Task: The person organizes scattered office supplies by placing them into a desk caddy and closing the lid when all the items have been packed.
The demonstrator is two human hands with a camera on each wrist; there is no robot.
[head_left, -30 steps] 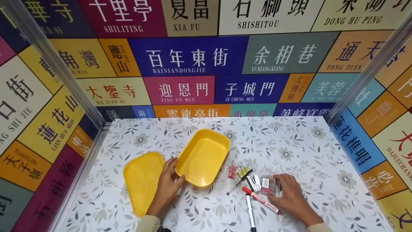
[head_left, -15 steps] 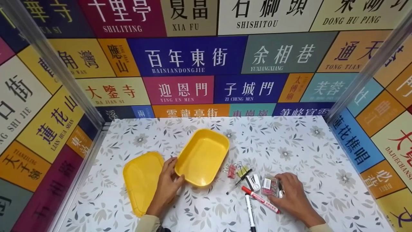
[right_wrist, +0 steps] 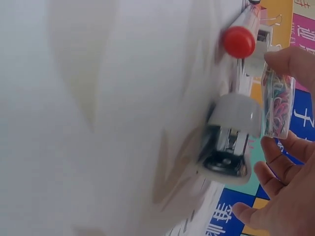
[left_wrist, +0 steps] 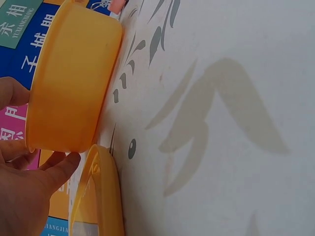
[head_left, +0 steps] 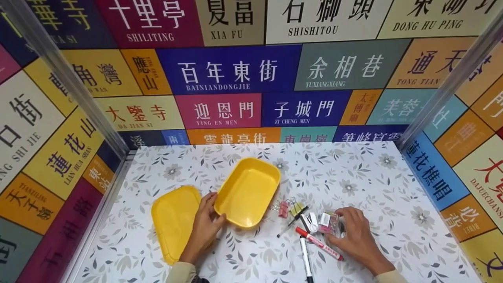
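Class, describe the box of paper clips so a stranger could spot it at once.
On the white leaf-patterned table, start at the deep yellow tub and look right to the red marker. The box of paper clips is just beyond it, pinched by the right hand. Among its neighbours, only this is a see-through box with mixed colours showing inside.

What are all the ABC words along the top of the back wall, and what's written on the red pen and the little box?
"SHILITING": maroon sign.
"XIA FU": tan sign.
"SHISHITOU": white sign.
"DONG HU PING": cream sign.
"UA SI": navy sign, partly hidden by post.
Red pen: writing too small to read.
Clear box: label too small to read.
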